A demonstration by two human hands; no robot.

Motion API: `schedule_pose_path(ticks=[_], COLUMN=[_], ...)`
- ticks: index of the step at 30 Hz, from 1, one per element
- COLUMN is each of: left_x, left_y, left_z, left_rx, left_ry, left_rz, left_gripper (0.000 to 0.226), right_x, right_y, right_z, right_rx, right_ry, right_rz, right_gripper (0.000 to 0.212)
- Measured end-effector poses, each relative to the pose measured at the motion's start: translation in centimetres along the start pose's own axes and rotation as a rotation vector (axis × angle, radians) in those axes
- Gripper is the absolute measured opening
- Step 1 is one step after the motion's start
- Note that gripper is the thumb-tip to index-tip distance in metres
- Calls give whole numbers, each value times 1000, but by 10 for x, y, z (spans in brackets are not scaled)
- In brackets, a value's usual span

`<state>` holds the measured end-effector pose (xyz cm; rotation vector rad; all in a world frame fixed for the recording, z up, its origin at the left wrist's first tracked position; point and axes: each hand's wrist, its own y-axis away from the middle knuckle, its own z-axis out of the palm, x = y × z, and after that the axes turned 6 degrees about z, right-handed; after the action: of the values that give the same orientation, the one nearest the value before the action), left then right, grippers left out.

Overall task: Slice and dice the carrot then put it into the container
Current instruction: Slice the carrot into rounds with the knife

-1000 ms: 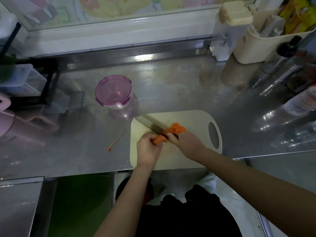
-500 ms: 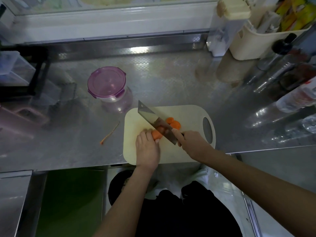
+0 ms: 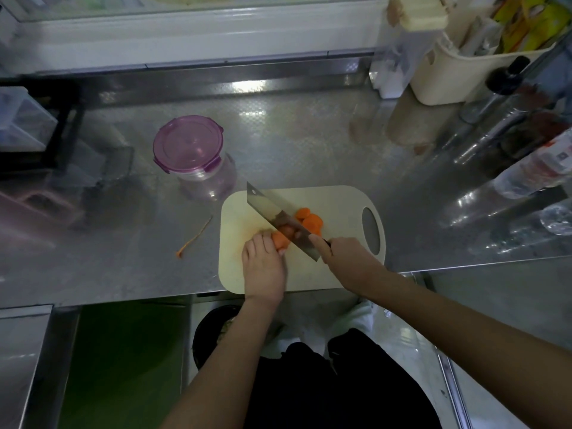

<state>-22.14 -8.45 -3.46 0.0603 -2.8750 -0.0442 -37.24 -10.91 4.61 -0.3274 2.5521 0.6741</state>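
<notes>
Slicing under way at the centre of the frame. Pins the remaining carrot stub [image 3: 281, 239] to the cream cutting board [image 3: 340, 202] with the left hand [image 3: 263, 267], fingers curled down over it, tips just beside the blade. Grips the handle of the cleaver [image 3: 272, 212] in the right hand [image 3: 343, 258], fingers wrapped closed round it, one finger laid on the heel of the blade. Blade tilted, its flat mirroring the carrot, edge at or just above the stub, hard to tell which. Cut slices [image 3: 311, 221] piled just right of the blade. Best to keep the left fingertips tucked behind the knuckles, bring the blade down straight rather than leaning, and creep the holding hand back with each slice — little stub left, so likely safer laid flat side down soon. Dicing not yet begun. Container [image 3: 192, 156] up and left of the board, purple lid on — to be opened before loading. Around the board, patterned steel counter [image 3: 309, 134], glossy with reflections; a thin strip of peel [image 3: 195, 236] left of the board. White window sill [image 3: 185, 35] along the top; cream caddy [image 3: 458, 69] stuffed with packets at upper right; clear bottles [image 3: 526, 171] down the right edge. Dim light throughout.
</notes>
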Motion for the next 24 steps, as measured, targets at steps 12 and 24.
schedule_pose_path(ticks=[12, 24], left_x=[0, 2], left_y=[0, 0], left_z=[3, 6], left_rx=[-4, 41], left_ry=[-61, -54], left_rz=[-18, -15], left_gripper=[39, 38], right_x=[-5, -18], right_y=[5, -23], right_z=[-4, 3], right_rx=[-48, -72], right_ry=[497, 593], right_rz=[-107, -116], right_gripper=[68, 66])
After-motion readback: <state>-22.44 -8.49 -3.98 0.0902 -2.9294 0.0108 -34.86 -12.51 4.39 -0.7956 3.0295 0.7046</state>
